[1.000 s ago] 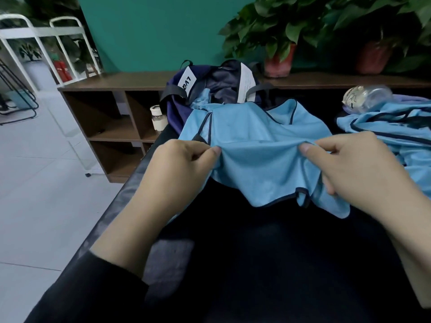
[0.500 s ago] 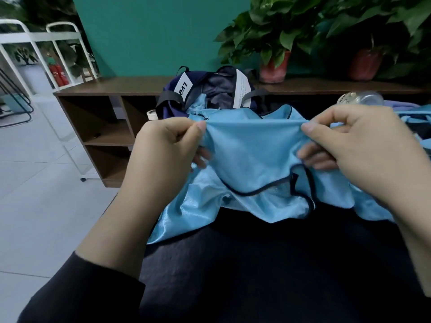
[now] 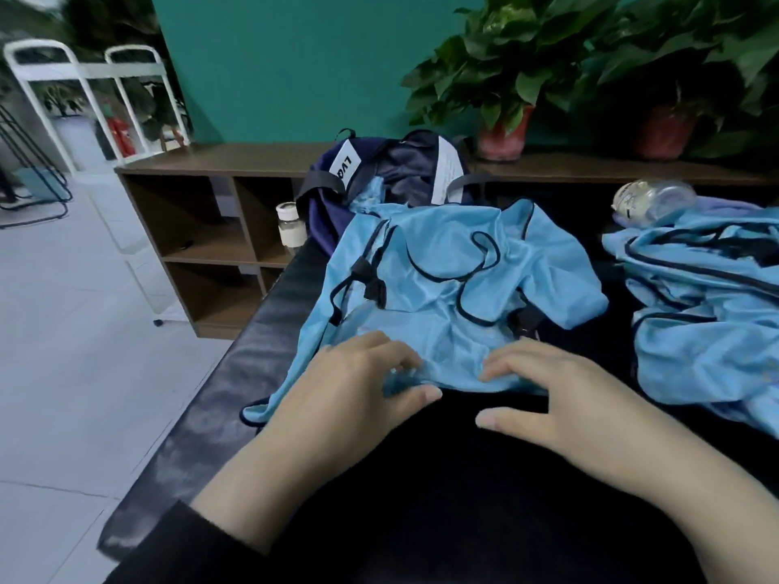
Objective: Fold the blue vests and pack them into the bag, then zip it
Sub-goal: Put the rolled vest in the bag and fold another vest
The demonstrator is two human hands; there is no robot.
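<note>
Both hands — left hand (image 3: pixel 358 385) and right hand (image 3: pixel 560 394) — lie flat with relaxed fingers on the near hem of the blue vest (image 3: pixel 442 280), pinning it to the dark surface (image 3: pixel 421 478) for folding, the open bag (image 3: pixel 396 174) at twelve o'clock — grip on nothing

Brown shelf unit (image 3: pixel 202 229) holding small white-capped jar (image 3: pixel 290 226); two potted plants (image 3: pixel 501 99) on top; white rack (image 3: pixel 80 103) left.

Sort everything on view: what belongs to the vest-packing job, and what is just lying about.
Job:
light blue vest with dark trim, under both hands
heap of blue vests
navy fabric bag

Lying about:
small white-capped jar
clear plastic bottle
potted plants
brown wooden shelf
</note>
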